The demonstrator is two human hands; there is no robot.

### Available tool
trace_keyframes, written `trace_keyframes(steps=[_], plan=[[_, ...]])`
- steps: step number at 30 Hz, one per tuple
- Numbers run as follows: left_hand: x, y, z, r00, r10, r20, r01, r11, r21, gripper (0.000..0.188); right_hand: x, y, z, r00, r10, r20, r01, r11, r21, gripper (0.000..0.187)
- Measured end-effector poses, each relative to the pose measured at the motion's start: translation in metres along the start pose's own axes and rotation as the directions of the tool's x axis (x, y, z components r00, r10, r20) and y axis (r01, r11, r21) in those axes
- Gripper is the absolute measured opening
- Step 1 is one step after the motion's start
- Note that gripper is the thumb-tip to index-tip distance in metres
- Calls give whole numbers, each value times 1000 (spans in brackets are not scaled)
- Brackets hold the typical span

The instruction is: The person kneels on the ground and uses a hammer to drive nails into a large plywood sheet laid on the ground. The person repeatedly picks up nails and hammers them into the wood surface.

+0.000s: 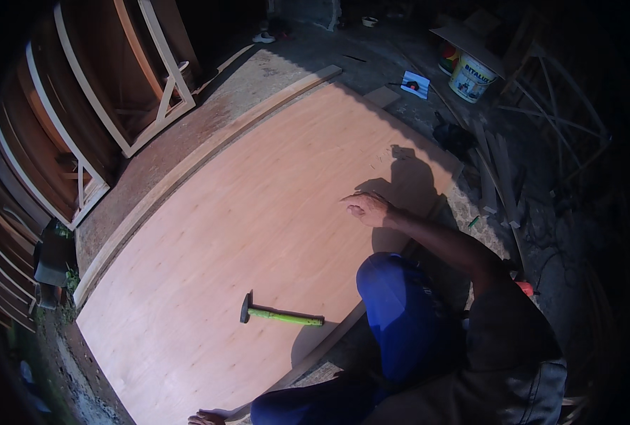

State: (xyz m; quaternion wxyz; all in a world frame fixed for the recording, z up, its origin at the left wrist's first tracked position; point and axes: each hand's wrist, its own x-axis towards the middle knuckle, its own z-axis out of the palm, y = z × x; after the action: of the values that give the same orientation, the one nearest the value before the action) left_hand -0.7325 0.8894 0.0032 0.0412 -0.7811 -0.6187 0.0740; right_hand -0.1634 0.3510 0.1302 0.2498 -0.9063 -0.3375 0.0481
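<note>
A large plywood sheet [244,234] lies flat in front of me, partly in sunlight. Above its right part is my right hand [369,208], its fingers curled together; whatever they hold, if anything, is hidden. Some small thin dark bits [381,157], perhaps nails, are scattered on the sheet beyond that hand, by my shadow. A hammer [286,316] with a green handle and dark head rests on the sheet near my knees, with neither hand on it. My left hand [207,418] lies at the sheet's near edge, fingers stretched out, partly cut off by the frame.
A long wooden batten [187,168] runs along the sheet's far edge. Wooden frames [81,191] stand at the left. A white bucket [470,78] with a board on top, loose wood strips [497,170] and a white paper [415,84] are at the right. My blue-clad knee [400,297] touches the near side.
</note>
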Motion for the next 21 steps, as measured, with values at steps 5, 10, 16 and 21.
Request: trace_keyframes(steps=[5,10,16,21], plan=[[-10,-2,-21,988,95,-124,-100,995,-30,61,-28,242,50,819,511,-261,-440,851,285,23],[-39,59,1,935,324,-142,-352,892,-282,57,-23,463,-35,704,548,-452,-425,835,350,19],[-58,142,-136,790,581,-197,-611,775,-163,49,34,413,44,760,468,-452,-499,865,56,15],[-112,349,-189,425,893,-152,-900,397,-180,46,21,401,-22,751,539,-381,-606,792,-73,15]])
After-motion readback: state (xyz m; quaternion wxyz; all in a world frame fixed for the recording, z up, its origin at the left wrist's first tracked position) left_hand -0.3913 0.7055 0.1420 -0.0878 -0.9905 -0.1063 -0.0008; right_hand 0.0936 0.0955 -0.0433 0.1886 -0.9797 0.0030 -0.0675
